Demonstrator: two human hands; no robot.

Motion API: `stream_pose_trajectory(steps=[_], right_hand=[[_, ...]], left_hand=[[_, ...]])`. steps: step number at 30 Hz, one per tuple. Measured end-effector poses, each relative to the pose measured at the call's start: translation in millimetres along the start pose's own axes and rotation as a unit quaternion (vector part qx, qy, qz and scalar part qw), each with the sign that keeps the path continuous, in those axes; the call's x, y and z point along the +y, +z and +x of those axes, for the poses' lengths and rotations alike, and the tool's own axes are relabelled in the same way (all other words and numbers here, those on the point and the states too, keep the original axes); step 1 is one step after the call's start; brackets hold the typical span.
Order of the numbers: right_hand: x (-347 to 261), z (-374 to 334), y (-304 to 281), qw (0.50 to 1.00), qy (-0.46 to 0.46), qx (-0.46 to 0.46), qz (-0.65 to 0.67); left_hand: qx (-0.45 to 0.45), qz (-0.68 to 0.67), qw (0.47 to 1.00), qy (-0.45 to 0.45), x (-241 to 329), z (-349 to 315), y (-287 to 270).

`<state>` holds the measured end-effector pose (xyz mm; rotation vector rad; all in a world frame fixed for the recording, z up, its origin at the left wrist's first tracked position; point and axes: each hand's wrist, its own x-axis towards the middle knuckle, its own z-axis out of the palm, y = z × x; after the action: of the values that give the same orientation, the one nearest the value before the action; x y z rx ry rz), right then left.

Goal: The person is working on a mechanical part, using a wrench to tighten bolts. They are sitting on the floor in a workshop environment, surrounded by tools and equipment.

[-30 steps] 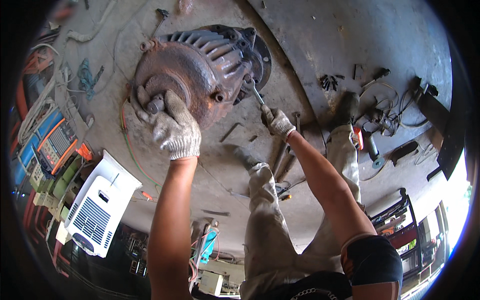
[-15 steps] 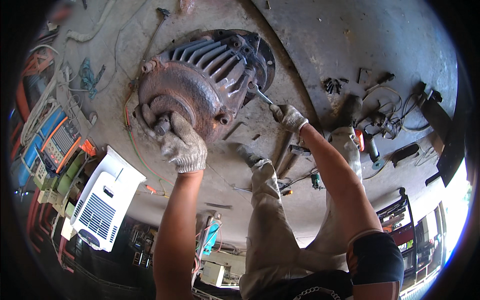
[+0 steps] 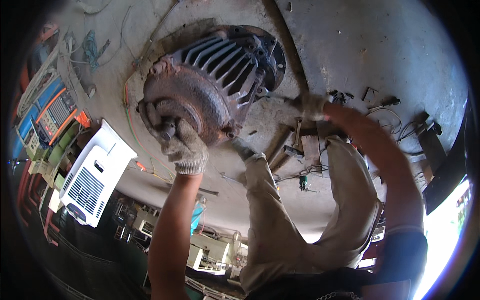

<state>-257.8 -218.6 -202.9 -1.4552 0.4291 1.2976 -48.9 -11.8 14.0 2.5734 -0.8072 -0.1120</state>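
Swung outward vs. 0.5 s ago: R hand (image 3: 311, 106), blurred, closed round wrench (image 3: 275, 95); wrench head's at edge of housing (image 3: 192, 90), left of that grip. L hand (image 3: 186, 150) wraps shaft stub (image 3: 168, 131). Poorly seated, wrench could slip.

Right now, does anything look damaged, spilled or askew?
The dark, finned metal housing looks rusted: its rounded end, beside the gloved left hand, is brown and rough. Nothing spilled or askew stands out.
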Motion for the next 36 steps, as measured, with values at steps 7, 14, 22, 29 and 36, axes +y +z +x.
stream_pose_trajectory(steps=[7, 14, 22, 29, 36], right_hand=[[12.7, -27.9, -31.1, 0.993, -0.086, 0.061, -0.058], [25.9, -50.7, 57.9, 0.972, -0.015, 0.158, 0.173], [-38.4, 44.0, 203.5, 0.828, -0.081, 0.328, 0.448], [-51.9, 42.2, 175.5, 0.834, -0.060, 0.295, 0.462], [-60.5, 48.5, 183.4, 0.816, -0.092, 0.308, 0.481]], left_hand=[[-0.027, 0.038, 0.999, -0.015, 4.0, 2.3, -0.3], [-0.049, 0.113, 0.991, 0.056, 0.7, 0.8, -3.8], [0.025, 0.151, 0.985, 0.081, -2.0, 4.8, 0.9], [0.006, 0.134, 0.988, 0.075, -0.4, 4.6, -1.8], [-0.017, 0.099, 0.994, 0.049, 5.0, 5.9, -1.7]])
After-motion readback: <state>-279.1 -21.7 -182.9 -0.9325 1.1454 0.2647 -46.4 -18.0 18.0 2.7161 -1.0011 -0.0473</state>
